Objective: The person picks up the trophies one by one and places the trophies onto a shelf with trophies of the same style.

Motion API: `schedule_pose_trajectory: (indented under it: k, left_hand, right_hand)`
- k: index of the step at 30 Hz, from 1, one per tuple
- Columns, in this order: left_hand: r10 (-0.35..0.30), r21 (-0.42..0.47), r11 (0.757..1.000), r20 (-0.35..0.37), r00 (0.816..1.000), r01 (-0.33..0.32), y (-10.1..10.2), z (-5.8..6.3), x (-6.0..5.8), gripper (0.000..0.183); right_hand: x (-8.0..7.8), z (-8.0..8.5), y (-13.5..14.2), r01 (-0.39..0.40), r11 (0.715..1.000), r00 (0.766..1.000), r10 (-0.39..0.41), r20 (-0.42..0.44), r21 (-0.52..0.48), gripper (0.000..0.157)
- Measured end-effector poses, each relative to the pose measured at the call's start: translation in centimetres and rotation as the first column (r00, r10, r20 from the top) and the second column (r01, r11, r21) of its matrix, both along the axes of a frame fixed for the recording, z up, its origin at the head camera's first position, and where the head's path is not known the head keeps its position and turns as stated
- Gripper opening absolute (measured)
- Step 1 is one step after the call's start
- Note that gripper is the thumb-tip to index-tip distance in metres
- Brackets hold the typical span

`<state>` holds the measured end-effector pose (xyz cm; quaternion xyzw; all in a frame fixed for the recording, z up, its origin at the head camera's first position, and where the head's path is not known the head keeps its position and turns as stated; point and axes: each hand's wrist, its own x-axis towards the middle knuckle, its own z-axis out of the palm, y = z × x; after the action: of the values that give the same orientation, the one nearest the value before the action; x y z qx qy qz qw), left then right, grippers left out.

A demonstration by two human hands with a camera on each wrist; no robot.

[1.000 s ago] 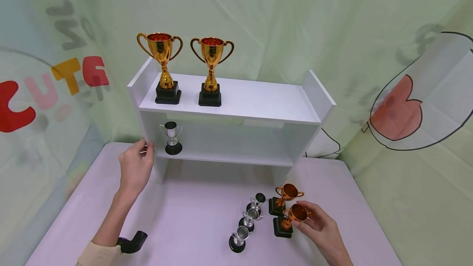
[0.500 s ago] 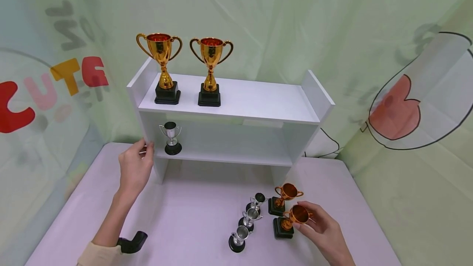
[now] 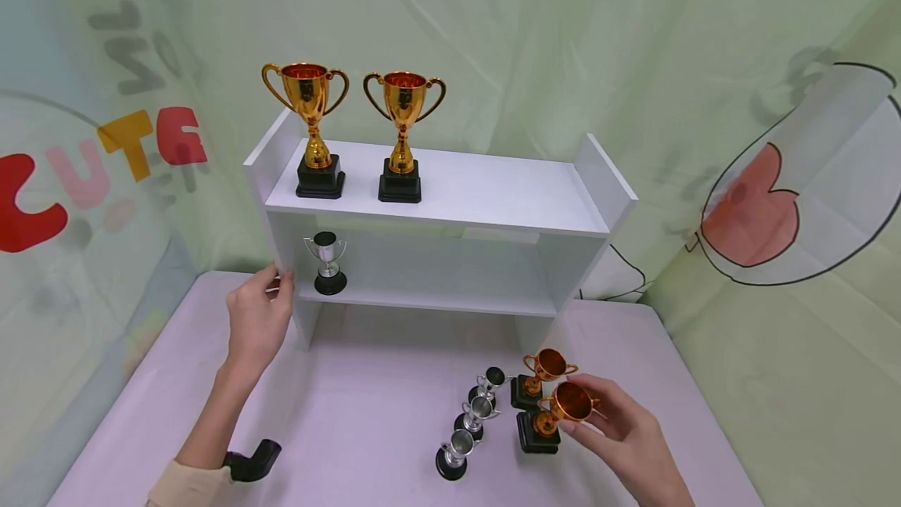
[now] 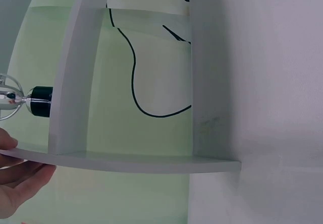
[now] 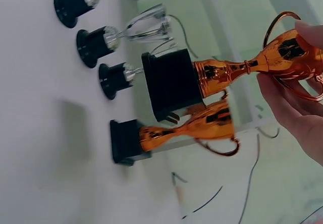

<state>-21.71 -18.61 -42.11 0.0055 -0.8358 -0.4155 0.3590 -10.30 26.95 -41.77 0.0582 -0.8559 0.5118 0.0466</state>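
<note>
My left hand (image 3: 259, 323) grips the left side panel of a white shelf unit (image 3: 493, 186); in the left wrist view, thumb and fingers lie on either side of that panel. At the lower right, my right hand (image 3: 629, 433) pinches a gold trophy (image 3: 572, 401) by its cup. In the right wrist view its black base (image 5: 171, 82) is raised off the table. Another gold trophy (image 3: 551, 365) stands just behind it. To their left, small silver trophies (image 3: 481, 409) stand in a row on the table.
Two large gold trophies (image 3: 403, 100) occupy the top shelf's left half. One silver trophy (image 3: 326, 257) stands at the left of the middle shelf. A pale cloth (image 3: 380, 429) covers the table, and printed curtains (image 3: 493, 45) hang behind and at the sides.
The gold trophy in my right hand has risen slightly off the table, and the right hand has shifted a little with it. My left hand stays on the shelf panel.
</note>
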Motion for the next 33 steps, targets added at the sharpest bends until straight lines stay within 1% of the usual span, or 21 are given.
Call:
schedule_pose_trajectory:
  k: [4,7,10,14,19,23,29,33]
  left_hand:
    - [-0.006,0.004,1.000,0.006,1.000,0.006,0.0,0.1,0.1,0.013]
    - [-0.011,0.002,1.000,0.005,1.000,0.011,0.0,0.1,0.2,0.013]
    - [-0.012,-0.002,1.000,0.000,1.000,0.012,0.0,0.1,0.3,0.013]
    - [-0.014,-0.010,1.000,-0.011,1.000,0.014,0.0,0.1,0.3,0.012]
    - [-0.018,-0.011,1.000,-0.026,1.000,0.018,0.0,0.1,0.1,0.012]
    - [-0.018,-0.009,1.000,-0.024,1.000,0.018,0.0,0.2,0.1,0.013]
    - [-0.005,0.000,1.000,-0.027,1.000,0.005,0.1,0.0,0.2,0.012]
    - [-0.006,0.003,1.000,-0.020,1.000,0.006,0.1,0.0,0.2,0.012]
  right_hand:
    - [0.1,2.1,-0.5,-0.039,0.999,0.999,0.040,-0.004,0.017,0.051]
    - [-0.1,3.6,-0.8,-0.098,0.995,0.994,0.099,-0.043,0.022,0.050]
    - [-0.3,5.1,-1.2,-0.140,0.990,0.987,0.141,-0.072,0.027,0.050]
    - [-0.5,6.6,-1.7,-0.148,0.987,0.984,0.153,-0.092,0.053,0.049]
    - [-0.9,7.6,-2.3,-0.153,0.987,0.977,0.158,-0.146,0.046,0.050]
    - [-1.4,8.1,-2.9,-0.155,0.987,0.974,0.158,-0.160,0.030,0.051]
    - [-2.1,8.9,-3.8,-0.139,0.990,0.979,0.140,-0.151,0.015,0.050]
    - [-2.6,9.7,-4.5,-0.143,0.989,0.984,0.141,-0.108,-0.018,0.049]
